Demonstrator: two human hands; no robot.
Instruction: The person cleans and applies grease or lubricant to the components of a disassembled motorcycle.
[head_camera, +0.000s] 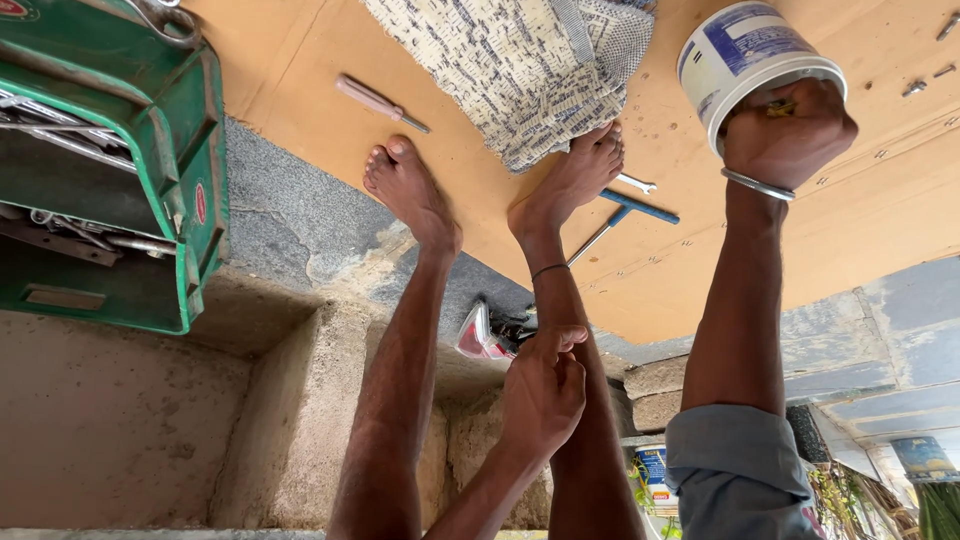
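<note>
My right hand (788, 130), with a metal bangle on the wrist, reaches into the mouth of a white plastic bucket (735, 55) that stands tilted on a plywood board (850, 230). Its fingers are hidden inside the bucket, and a small yellow bit shows by the knuckles. My left hand (542, 390) rests on my right shin with its fingers curled and nothing in it. Both my bare feet (405, 185) stand at the near edge of the board.
An open green metal toolbox (150, 160) with wrenches stands at the left. On the board lie a pink-handled screwdriver (380, 102), a patterned cloth (525, 70), a small spanner (636, 184), a blue T-handled tool (625, 212) and scattered screws (912, 88). A concrete step (300, 400) is below.
</note>
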